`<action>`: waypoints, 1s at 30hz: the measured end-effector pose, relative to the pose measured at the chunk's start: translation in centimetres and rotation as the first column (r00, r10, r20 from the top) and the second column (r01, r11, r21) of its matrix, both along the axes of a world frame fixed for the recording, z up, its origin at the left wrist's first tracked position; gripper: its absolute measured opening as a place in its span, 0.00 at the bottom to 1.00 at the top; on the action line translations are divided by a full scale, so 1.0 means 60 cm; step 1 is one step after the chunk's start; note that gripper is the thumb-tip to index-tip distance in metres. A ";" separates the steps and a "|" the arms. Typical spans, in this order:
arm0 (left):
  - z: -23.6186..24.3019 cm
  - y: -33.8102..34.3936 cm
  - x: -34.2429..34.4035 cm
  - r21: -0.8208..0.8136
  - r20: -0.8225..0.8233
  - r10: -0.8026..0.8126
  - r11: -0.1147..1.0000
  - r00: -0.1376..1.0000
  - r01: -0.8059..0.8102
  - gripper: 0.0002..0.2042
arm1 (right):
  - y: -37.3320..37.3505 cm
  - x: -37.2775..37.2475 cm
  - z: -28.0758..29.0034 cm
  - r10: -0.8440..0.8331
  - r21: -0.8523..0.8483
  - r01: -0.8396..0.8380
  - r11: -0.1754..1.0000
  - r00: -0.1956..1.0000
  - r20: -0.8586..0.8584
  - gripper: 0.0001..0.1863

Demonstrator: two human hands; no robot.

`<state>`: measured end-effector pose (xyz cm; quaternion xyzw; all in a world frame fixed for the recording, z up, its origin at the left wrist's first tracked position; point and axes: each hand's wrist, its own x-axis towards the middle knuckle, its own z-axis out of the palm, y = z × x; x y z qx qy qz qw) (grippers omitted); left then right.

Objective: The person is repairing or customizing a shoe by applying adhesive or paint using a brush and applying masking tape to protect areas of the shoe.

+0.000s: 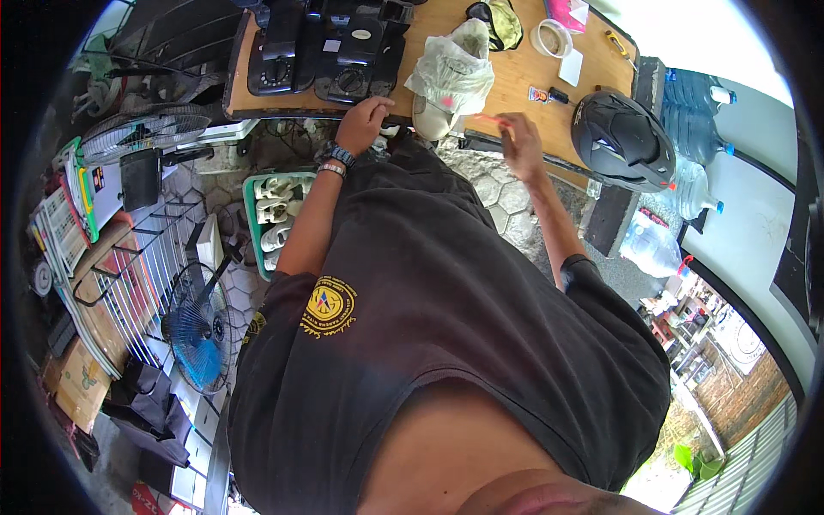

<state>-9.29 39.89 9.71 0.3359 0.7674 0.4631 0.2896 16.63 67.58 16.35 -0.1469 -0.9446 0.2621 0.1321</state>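
A pale shoe [431, 118], its upper part covered by crumpled whitish plastic [452, 73], stands at the near edge of the wooden table [532, 81], toe toward me. To its left is my left hand [362, 123], at the table edge below a black appliance with a dial; its fingers are partly stretched out and I see nothing in them. On the shoe's other side, my right hand [521, 146] pinches a thin orange-red stick-like thing [487, 118] pointing toward the shoe. Its exact kind is too small to make out.
Two black appliances [356, 64] occupy the table's left. A black helmet [622, 140], a round white tub [551, 39] and a yellow-handled screwdriver [616, 41] lie right. Left of me are a green crate [255, 210] of shoes and a blue fan [196, 330]; water jugs [691, 133] stand right.
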 end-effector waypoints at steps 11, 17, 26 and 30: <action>0.030 0.102 -0.013 0.102 -0.060 0.071 0.993 0.996 -0.065 0.14 | 0.084 0.042 -0.190 -0.611 0.254 0.557 0.791 0.696 0.376 0.16; 0.107 0.188 -0.066 0.113 -0.643 -0.105 0.967 0.759 0.230 0.33 | 0.037 0.020 -0.193 -0.666 0.179 0.641 0.746 0.711 0.227 0.26; 0.140 0.249 -0.062 -0.196 -0.732 -0.481 0.827 0.483 0.527 0.34 | -0.050 -0.011 -0.151 -0.643 -0.204 0.637 0.743 0.765 0.045 0.23; 0.153 0.171 -0.017 -0.167 -0.822 -0.388 0.864 0.417 0.475 0.24 | -0.108 -0.027 -0.106 -0.670 -0.767 0.614 0.186 0.650 0.358 0.27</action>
